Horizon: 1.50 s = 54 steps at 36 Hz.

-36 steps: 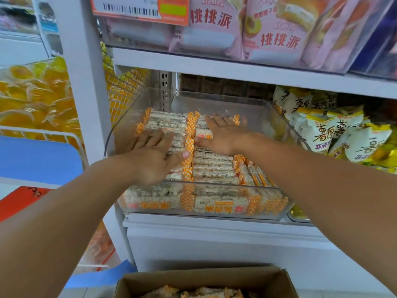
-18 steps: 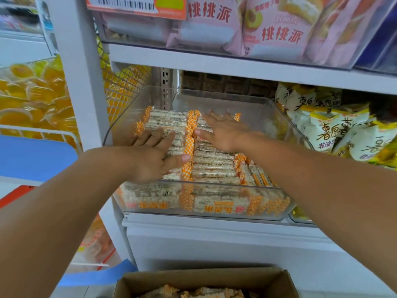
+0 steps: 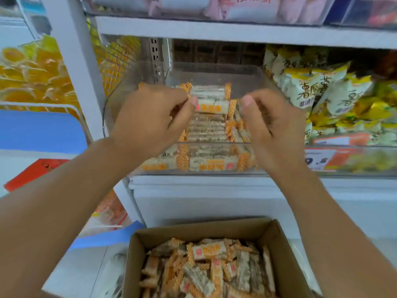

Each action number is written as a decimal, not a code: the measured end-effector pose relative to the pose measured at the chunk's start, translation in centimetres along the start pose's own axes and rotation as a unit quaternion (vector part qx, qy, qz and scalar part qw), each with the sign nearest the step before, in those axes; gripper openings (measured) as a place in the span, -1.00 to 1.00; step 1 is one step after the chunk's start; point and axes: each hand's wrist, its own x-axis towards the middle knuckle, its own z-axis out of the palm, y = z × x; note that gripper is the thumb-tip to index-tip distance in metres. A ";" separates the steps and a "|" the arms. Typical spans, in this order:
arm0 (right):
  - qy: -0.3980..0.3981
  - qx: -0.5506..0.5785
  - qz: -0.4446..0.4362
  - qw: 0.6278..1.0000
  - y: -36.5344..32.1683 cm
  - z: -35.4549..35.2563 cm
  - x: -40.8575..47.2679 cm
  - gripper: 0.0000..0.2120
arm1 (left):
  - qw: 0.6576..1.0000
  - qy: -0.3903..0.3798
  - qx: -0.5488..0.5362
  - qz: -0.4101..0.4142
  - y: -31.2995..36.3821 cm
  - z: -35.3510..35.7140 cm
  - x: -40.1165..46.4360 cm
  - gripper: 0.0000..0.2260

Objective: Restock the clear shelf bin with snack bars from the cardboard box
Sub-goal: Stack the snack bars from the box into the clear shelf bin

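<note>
Many snack bars (image 3: 206, 127) lie in flat rows inside the clear shelf bin (image 3: 217, 73), which stands on a white shelf (image 3: 193, 183) at the middle of the view. Each bar is long and narrow, in a see-through wrapper with orange checked ends and a pale, grainy filling. The bin has smooth, transparent plastic walls with rounded corners, and more bars show through its front wall.

The left hand (image 3: 148, 119) is above the left part of the bin; its thumb and fingers pinch one single bar (image 3: 211, 105) by its left end, and the bar is level, with its orange label to the camera. The right hand (image 3: 272, 123) is raised just beside the right end of this bar, with fingers loosely curled and thumb up; whether it touches the bar cannot be told because of blur.

Below, near the bottom edge, the brown cardboard box (image 3: 283, 250) stands open, with rough matte walls, and is full of the same bars in a loose heap.

To the right of the bin are crinkled yellow and white snack bags (image 3: 318, 91). To the left, behind a white wire rack (image 3: 53, 106), glossy yellow packets (image 3: 32, 74) are piled. Pink packages (image 3: 247, 5) fill the upper shelf.
</note>
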 end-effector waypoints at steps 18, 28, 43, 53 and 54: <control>-0.495 -0.030 0.635 0.592 8.9 -4.4 -35.4 0.40 | 0.606 -0.538 -0.076 -0.581 13.9 11.7 -35.2 0.31; -0.665 -0.199 0.489 0.529 8.2 -2.2 -35.2 0.45 | 0.629 -0.552 -0.046 -0.546 15.0 12.1 -36.5 -0.32; -0.714 -0.204 0.240 0.625 6.6 -4.0 -35.1 -0.43 | 0.729 -0.544 -0.008 -0.416 14.8 10.7 -34.2 -0.36; -0.621 -0.041 0.400 0.673 4.8 -5.5 -29.8 -0.39 | 0.681 -0.377 -0.194 -0.596 12.4 7.6 -29.1 -0.62; -0.626 -0.027 0.423 0.655 4.5 -5.8 -28.7 -0.39 | 0.669 -0.361 -0.209 -0.615 12.1 7.2 -28.2 -0.62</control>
